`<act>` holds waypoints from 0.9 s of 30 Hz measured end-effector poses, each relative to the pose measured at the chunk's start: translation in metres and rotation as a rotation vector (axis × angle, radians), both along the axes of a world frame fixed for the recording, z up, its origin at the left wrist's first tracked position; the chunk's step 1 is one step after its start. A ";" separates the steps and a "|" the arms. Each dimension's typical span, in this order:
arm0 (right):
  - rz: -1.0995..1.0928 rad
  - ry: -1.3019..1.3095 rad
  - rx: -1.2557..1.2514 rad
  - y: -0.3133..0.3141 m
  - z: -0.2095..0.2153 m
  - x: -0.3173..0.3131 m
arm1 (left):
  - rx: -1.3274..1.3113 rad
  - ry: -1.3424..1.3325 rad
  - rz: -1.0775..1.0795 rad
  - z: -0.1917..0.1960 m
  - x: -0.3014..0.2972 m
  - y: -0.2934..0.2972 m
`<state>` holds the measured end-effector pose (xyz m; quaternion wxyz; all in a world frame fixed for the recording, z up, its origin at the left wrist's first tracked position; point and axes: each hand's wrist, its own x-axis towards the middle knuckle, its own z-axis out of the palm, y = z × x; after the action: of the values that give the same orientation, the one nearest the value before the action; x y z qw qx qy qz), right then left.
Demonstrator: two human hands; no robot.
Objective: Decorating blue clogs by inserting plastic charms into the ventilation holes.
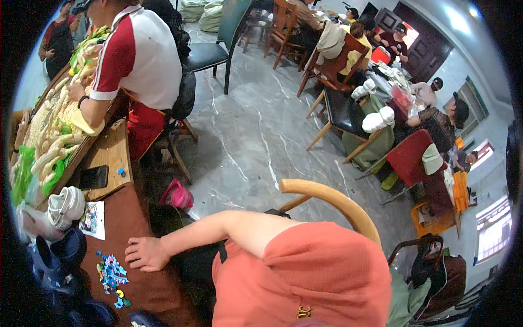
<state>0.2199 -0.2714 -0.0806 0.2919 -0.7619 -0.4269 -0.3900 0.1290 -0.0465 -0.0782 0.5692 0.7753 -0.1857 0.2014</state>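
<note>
Nearest the camera is the person's own orange-shirted shoulder. From it a bare arm reaches out to the left hand [146, 254], which lies palm down on the brown table [147, 289]. Its fingers are loosely spread and slightly curled, with nothing pinched or held. The right hand does not show, so its state cannot be told.

Just beside the fingertips, apart from them by a narrow strip of table, lies a cluster of small colourful puzzle pieces [111, 272] — blue, pink, green and yellow. The cluster is longer than wide. Its long axis runs nearly up and down the picture, along the table's length, with the lower end leaning a little to the right. The fingers point across that axis, at its upper half.

The work looks paused, with the hand resting rather than sorting. Picking up a piece would call for a short slide left and a fingertip pinch, since the pieces lie flat and close together.

Further up the table are a printed picture card [92, 218], a white shoe [65, 204] and a black phone [93, 177] on a wooden board. A curved wooden chair back [332, 199] rises to the right, and a pink bag [177, 194] sits on the grey marble floor. Beyond — a co-worker in a red-and-white shirt [139, 54] bends over a tray of pale, stick-like goods.
</note>
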 end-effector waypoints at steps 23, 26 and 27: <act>0.237 0.282 -0.143 -0.001 -0.005 -0.024 | -1.167 0.648 0.684 0.075 -0.108 0.055; 0.223 0.278 -0.127 0.000 -0.006 -0.027 | -1.182 0.674 0.662 0.075 -0.108 0.056; 0.211 0.265 -0.127 0.000 -0.006 -0.026 | -1.227 0.668 0.643 0.074 -0.107 0.055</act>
<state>0.1940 -0.2711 -0.0869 0.3361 -0.7744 -0.4861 -0.2258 0.0215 0.0087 -0.0040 0.8367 0.3562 0.3756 0.1789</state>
